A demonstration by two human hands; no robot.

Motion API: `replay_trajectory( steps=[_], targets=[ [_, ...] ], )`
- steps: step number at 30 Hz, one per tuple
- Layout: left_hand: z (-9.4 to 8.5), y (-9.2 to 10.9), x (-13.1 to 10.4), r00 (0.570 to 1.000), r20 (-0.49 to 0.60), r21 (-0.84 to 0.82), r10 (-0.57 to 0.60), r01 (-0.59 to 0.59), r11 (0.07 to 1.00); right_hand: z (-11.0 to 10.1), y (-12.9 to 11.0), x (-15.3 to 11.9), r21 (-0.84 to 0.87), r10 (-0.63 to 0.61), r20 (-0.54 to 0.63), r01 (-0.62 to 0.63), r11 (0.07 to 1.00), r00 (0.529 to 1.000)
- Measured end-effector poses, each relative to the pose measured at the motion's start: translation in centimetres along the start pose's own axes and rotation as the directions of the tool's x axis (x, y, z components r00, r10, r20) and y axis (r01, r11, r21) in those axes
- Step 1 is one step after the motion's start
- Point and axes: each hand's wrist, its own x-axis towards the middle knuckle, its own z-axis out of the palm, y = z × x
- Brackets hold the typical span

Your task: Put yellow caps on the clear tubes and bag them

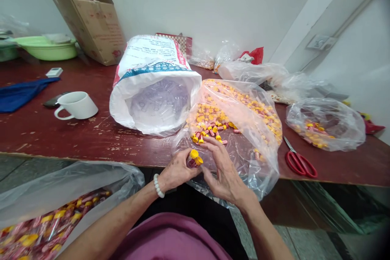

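Note:
Two small yellow-capped tubes [194, 159] stand upright in my left hand [176, 172], its fingers closed around them. My right hand [224, 170] is just beside them with fingers apart and nothing visible in it. Beyond my hands, a clear plastic bag [240, 105] lies open on the table, with many small yellow-capped pieces with pink-patterned bodies [213, 128] in its mouth. Left of it, a white woven sack [155, 55] lies on its side, its mouth towards me, full of clear empty tubes [158, 103].
Red-handled scissors [300, 162] and another bag of yellow-capped pieces [326, 124] are at the right. A white mug [76, 105] and a cardboard box [96, 24] stand at the left of the red table [33, 136]. Below its edge, a large bag [118, 174] holds filled tubes.

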Motion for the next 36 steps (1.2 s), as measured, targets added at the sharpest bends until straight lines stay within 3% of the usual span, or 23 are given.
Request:
replay_trajectory(
  steps=[4, 8, 13, 17, 21, 27, 31, 36],
  targets=[
    [0.2, 0.3, -0.2, 0.992, 0.06, -0.294, -0.114, 0.126, 0.948, 1.2, -0.3, -0.3, -0.104, 0.048, 0.093, -0.038, 0.994, 0.994],
    [0.8, 0.3, -0.4, 0.977, 0.121, -0.551, -0.173, 0.212, 0.807, 3.5, -0.2, -0.2, -0.198, 0.087, 0.067, -0.072, 0.978, 0.994],
    [1.3, 0.6, -0.3, 0.973, 0.147, -0.651, -0.177, 0.23, 0.724, 4.8, -0.3, -0.1, -0.206, 0.111, -0.012, -0.111, 0.972, 0.994],
    [1.3, 0.4, 0.1, 0.968, 0.163, -0.697, -0.192, 0.251, 0.672, 4.0, -0.2, 0.2, -0.177, 0.146, 0.056, -0.134, 0.975, 0.988],
    [0.5, -0.8, 0.7, 0.961, 0.088, -0.646, -0.261, 0.255, 0.719, 2.3, 3.0, 0.6, -0.162, 0.135, 0.096, -0.118, 0.98, 0.986],
    [-0.5, -1.3, 0.8, 0.956, 0.016, -0.433, -0.293, 0.271, 0.86, 1.3, 10.6, 1.2, -0.487, 0.331, 0.011, -0.284, 0.825, 0.943],
    [0.0, -1.0, 0.9, 0.968, -0.007, -0.264, -0.25, 0.239, 0.935, 1.8, 12.2, 1.1, -0.485, 0.375, -0.012, -0.333, 0.809, 0.927],
    [0.3, -1.2, 1.1, 0.982, -0.028, -0.125, -0.185, 0.18, 0.976, 1.5, 12.8, 1.0, -0.403, 0.456, -0.127, -0.466, 0.788, 0.881]
  ],
)
